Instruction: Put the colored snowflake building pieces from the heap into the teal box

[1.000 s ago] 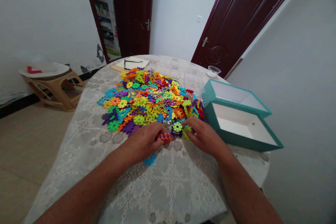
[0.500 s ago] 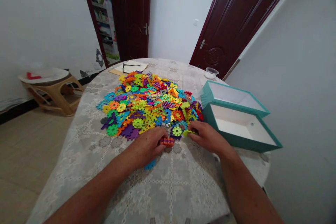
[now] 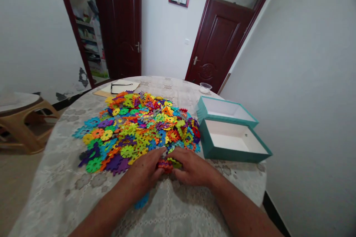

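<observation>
At the near edge of a big heap of colourful plastic interlocking pieces (image 3: 130, 129), my two hands meet. My left hand (image 3: 143, 166) is closed on a small stack of joined orange-red and purple interlocking pieces (image 3: 165, 166). My right hand (image 3: 193, 166) pinches a yellow-green interlocking piece (image 3: 175, 162) against or just beside that stack; the fingers partly hide the contact. A blue piece (image 3: 141, 201) lies on the tablecloth below my left wrist, apart from the heap.
Two open teal boxes with white insides, a nearer one (image 3: 236, 155) and a farther one (image 3: 228, 107), stand right of the heap. Glasses (image 3: 111, 89) rest on paper (image 3: 128, 86) at the back left. A clear plastic bowl (image 3: 205, 87) sits at the table's far edge. A stool (image 3: 30, 129) stands left.
My right hand has moved left with the yellow-green piece, up to the stack in my left hand. The view has tilted up and shifted right.
</observation>
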`<action>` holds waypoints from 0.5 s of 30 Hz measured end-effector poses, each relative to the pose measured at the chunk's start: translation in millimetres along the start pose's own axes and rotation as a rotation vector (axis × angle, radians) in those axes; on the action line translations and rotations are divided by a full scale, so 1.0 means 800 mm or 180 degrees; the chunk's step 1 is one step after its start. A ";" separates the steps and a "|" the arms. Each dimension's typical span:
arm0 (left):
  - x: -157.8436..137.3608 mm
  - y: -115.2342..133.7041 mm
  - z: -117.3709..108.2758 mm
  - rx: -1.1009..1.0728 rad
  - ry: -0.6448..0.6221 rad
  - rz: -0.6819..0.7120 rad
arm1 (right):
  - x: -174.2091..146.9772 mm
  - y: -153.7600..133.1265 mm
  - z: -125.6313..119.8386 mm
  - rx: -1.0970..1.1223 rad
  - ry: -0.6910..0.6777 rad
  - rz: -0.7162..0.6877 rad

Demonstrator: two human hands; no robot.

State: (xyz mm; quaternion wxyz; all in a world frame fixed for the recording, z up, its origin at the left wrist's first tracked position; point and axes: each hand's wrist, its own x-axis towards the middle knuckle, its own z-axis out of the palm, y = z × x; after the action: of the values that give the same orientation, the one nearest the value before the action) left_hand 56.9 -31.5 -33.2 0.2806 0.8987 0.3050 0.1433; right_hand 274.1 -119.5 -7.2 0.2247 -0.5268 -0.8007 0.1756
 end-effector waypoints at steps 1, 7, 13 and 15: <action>-0.001 -0.001 -0.001 -0.0012 -0.0018 -0.0010 | -0.001 0.001 0.000 -0.0022 -0.0015 -0.0034; -0.002 -0.003 -0.006 -0.0006 -0.0005 0.0013 | 0.000 0.002 0.004 -0.0196 -0.0190 -0.0140; -0.003 0.005 -0.013 0.0159 -0.0051 -0.0190 | 0.005 -0.011 0.024 -0.0753 -0.0068 0.0475; -0.005 0.006 -0.014 0.0160 -0.0075 -0.0276 | 0.004 -0.017 0.026 -0.0575 -0.0068 0.0417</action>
State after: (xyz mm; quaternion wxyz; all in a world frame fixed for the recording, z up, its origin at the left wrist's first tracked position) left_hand 51.7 -32.4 -21.9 0.2675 0.8930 0.3439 0.1128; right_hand 251.6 -122.4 -16.9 0.1558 -0.5942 -0.7795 0.1226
